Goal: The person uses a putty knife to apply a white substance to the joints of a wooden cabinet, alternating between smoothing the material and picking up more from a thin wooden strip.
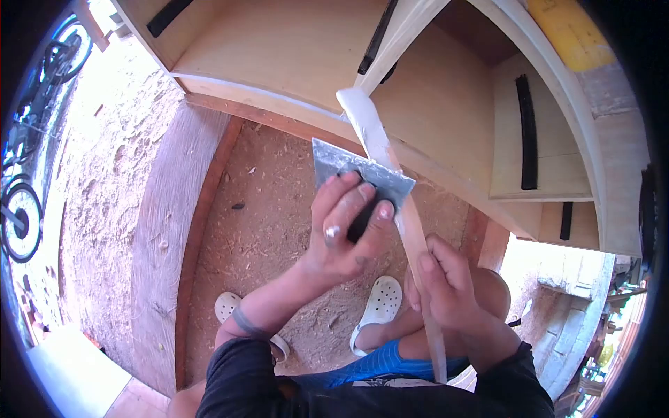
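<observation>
My left hand (343, 221) is closed round the dark grip of a wide putty knife (327, 161). The knife's metal blade is smeared with white filler, and its edge lies across a long, narrow wooden strip (412, 235). Thick white filler (367, 125) coats the strip's far end, beyond the blade. Lower down, my right hand (446, 282) wraps round the strip, which slants from my lap up toward the cabinet. The strip's near end rests against my clothing.
Ahead stands a pale wooden cabinet (439, 157) with open compartments and black slide rails (527, 132). A weathered wooden beam (171, 209) lies left over dirt ground (272, 181). White clogs (382, 303) are on my feet. Bicycle-like wheels (21, 223) show far left.
</observation>
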The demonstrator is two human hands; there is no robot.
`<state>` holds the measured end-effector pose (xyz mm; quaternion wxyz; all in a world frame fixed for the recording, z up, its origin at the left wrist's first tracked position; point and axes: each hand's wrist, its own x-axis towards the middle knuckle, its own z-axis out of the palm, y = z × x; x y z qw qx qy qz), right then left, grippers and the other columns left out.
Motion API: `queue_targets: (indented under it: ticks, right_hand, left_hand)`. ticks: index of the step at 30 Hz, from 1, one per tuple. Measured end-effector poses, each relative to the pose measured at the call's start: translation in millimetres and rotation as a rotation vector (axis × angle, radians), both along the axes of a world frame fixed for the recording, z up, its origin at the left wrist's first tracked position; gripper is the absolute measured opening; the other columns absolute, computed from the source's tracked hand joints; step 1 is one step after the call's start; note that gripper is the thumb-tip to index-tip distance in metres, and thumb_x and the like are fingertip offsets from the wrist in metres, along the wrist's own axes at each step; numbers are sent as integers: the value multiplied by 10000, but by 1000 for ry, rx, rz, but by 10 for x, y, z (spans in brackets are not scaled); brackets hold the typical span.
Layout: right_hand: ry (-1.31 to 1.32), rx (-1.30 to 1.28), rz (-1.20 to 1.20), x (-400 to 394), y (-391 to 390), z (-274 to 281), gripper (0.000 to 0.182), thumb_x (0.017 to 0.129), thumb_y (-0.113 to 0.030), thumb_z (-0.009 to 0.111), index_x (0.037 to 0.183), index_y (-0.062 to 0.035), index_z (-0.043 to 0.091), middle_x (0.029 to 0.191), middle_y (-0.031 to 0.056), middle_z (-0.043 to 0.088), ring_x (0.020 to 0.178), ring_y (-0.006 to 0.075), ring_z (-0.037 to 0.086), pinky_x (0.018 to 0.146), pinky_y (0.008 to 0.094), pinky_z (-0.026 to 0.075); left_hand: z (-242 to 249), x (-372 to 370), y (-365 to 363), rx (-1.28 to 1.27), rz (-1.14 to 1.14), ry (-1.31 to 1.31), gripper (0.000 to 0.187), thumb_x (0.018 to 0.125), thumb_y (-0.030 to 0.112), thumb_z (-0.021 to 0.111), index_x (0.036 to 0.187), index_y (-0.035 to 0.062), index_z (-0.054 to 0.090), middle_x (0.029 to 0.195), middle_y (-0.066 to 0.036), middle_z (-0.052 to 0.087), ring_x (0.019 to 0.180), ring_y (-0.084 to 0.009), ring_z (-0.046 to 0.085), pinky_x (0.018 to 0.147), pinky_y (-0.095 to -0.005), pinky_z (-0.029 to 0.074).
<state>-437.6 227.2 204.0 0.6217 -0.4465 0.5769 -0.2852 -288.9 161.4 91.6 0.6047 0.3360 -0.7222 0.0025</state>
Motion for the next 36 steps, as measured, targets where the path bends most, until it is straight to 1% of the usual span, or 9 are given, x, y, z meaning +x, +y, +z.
queue_targets:
  ticks: [6, 10, 16, 20, 23, 27, 29, 34, 36]
  right_hand:
    - [37, -101, -52, -89, -92, -121, 241, 964, -231, 421, 866, -18, 475, 566, 33, 484, 487, 71, 471, 459, 221, 385]
    - [182, -172, -62, -125, -109, -179, 203, 943, -174, 475, 826, -9, 496, 572, 45, 541, 499, 75, 540, 456, 218, 418]
    - [298, -246, -15, -118, -128, -265, 197, 935, -152, 491, 816, 3, 514, 566, 52, 566, 517, 83, 570, 473, 224, 450]
    - [310, -215, -89, -157, -126, -254, 206, 938, -159, 487, 810, 1, 509, 556, 45, 555, 512, 74, 554, 474, 222, 444]
    - [294, -195, -129, -218, -113, -210, 212, 941, -170, 483, 803, -10, 499, 560, 40, 551, 510, 65, 535, 476, 217, 436]
    - [261, -171, -185, -243, -72, -181, 215, 945, -178, 472, 800, -21, 486, 570, 35, 549, 508, 60, 519, 480, 212, 428]
    - [260, -178, -181, -259, -62, -167, 214, 946, -178, 467, 802, -22, 483, 576, 36, 549, 509, 59, 516, 481, 211, 426]
    - [277, -185, -163, -346, -32, -152, 205, 948, -191, 460, 826, -26, 468, 570, 43, 539, 495, 67, 511, 474, 207, 419]
    - [260, -179, -174, -363, -30, -139, 194, 947, -171, 456, 823, -21, 465, 574, 46, 545, 509, 66, 516, 481, 208, 416]
  left_hand:
    - [-316, 217, 39, 382, -75, -86, 512, 683, -121, 599, 1154, 78, 559, 1185, -192, 440, 1129, -381, 454, 925, -460, 425]
    - [297, 542, -71, 622, -222, 63, 569, 633, -181, 525, 1144, 66, 568, 1143, -182, 513, 1033, -361, 541, 881, -400, 458]
    - [769, 533, -220, 710, -205, -165, 453, 670, -174, 480, 1048, 28, 626, 1080, -164, 601, 994, -338, 594, 852, -363, 474]
    - [716, 592, -181, 955, -605, -233, 492, 668, -171, 489, 1092, 41, 616, 1095, -146, 610, 1043, -310, 587, 863, -350, 478]
    - [193, 729, -345, 927, -778, 192, 591, 637, -189, 405, 1172, 12, 556, 1148, -146, 588, 1099, -257, 556, 923, -341, 438]
    - [-760, 347, -573, 820, -213, 355, 571, 713, -184, 370, 1232, 3, 518, 1155, -132, 580, 1108, -195, 530, 949, -283, 387]
    - [-1045, 24, -551, 777, -161, 515, 576, 734, -177, 363, 1270, 0, 478, 1163, -120, 574, 1100, -186, 529, 948, -277, 388]
    - [-957, -531, -534, 1010, -239, 1135, 598, 751, -169, 360, 1334, -34, 381, 1216, -117, 531, 1114, -152, 499, 948, -262, 385]
    - [-879, -644, -581, 974, -189, 1099, 598, 752, -163, 355, 1337, -43, 369, 1213, -119, 531, 1092, -150, 513, 932, -255, 395]
